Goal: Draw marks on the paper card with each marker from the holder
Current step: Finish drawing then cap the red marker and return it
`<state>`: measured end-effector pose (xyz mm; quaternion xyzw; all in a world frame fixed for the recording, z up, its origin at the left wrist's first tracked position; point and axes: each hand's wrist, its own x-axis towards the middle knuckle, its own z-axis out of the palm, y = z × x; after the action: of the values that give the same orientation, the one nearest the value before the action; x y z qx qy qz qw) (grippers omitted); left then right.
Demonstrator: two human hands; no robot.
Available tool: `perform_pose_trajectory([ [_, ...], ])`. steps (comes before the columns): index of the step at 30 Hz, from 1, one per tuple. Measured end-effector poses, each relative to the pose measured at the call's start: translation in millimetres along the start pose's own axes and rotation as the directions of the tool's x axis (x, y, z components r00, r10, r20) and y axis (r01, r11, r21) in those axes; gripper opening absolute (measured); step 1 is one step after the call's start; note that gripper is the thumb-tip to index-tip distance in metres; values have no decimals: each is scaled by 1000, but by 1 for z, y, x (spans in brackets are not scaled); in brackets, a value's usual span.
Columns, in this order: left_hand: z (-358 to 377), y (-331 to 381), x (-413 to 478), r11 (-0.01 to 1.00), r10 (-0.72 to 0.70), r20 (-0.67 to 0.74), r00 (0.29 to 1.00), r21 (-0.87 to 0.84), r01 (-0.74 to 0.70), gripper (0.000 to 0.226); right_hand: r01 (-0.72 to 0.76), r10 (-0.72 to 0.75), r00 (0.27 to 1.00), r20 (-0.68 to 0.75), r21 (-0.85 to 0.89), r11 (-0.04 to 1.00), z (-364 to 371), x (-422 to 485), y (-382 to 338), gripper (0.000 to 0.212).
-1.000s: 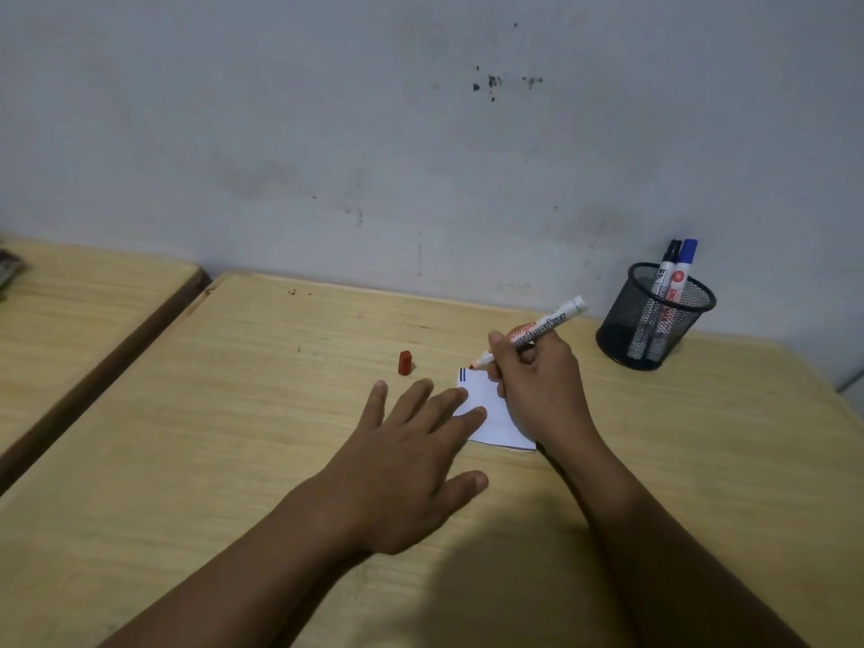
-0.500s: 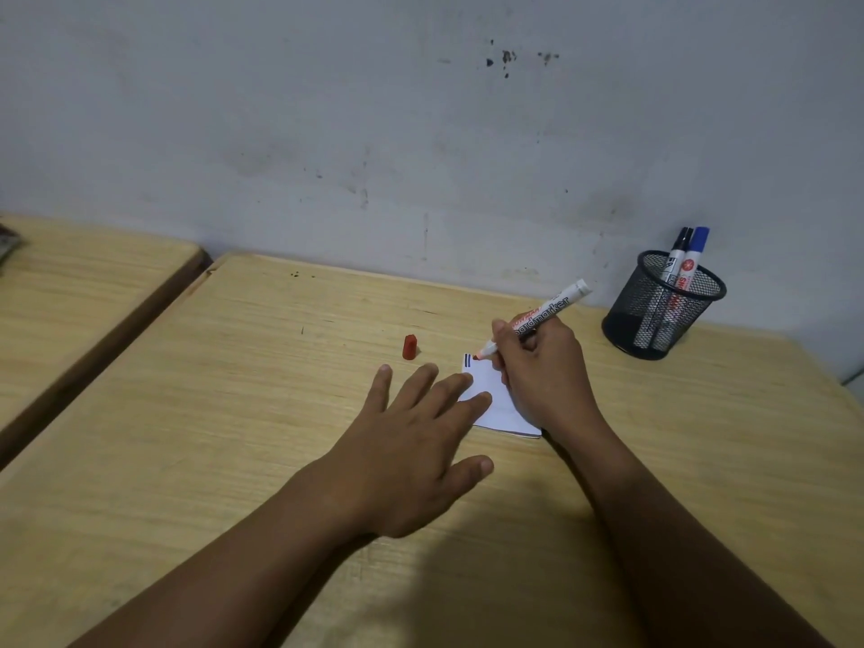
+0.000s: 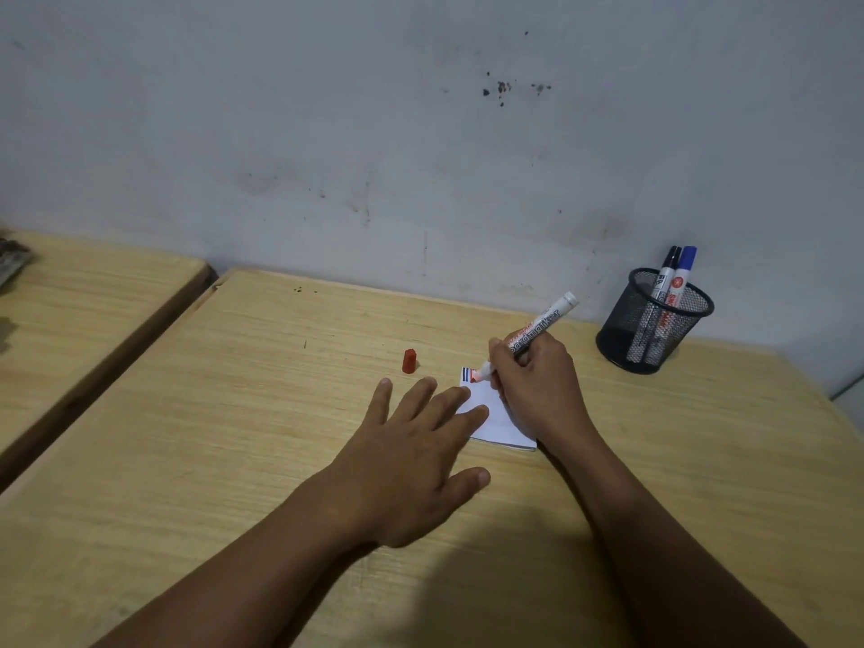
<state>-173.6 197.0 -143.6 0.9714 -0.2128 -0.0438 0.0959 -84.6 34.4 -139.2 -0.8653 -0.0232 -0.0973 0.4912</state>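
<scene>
Mesh holder (image 3: pixel 654 320) keeps two markers (image 3: pixel 673 282); right hand (image 3: pixel 537 381) grips red marker (image 3: pixel 528 339), left hand (image 3: pixel 411 456) flat.

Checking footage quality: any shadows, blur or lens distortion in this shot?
Head view: dim, even light; a soft shadow spreads on the table under the forearms; wide-angle bending curves the table edges; the left hand and right hand look slightly soft; the marker text stays readable.
</scene>
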Motion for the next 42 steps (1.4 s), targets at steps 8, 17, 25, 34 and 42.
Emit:
perform_pose_trajectory([
  [8, -4, 4, -5, 990, -66, -317, 946, -136, 24, 63, -183, 337, 939, -70, 729, 659, -30, 0, -4, 26],
  [17, -49, -34, 36, 889, -456, -261, 851, -166, 426, 29, -175, 324, 946, -20, 808, 563, -63, -20, -38, 26],
  [25, -79, -15, 12, 784, -472, -249, 846, -557, 273, 21, -60, 124, 991, -44, 683, 728, -92, -47, -69, 28],
  [34, -136, 65, -16, 543, -243, -369, 897, -818, -189, 20, 75, -3, 993, -118, 607, 791, -124, -77, -113, 30],
  [42, -155, 105, -27, 588, -98, -426, 899, -754, -293, 17, 142, -105, 989, -100, 522, 841, -171, -108, -134, 29],
])
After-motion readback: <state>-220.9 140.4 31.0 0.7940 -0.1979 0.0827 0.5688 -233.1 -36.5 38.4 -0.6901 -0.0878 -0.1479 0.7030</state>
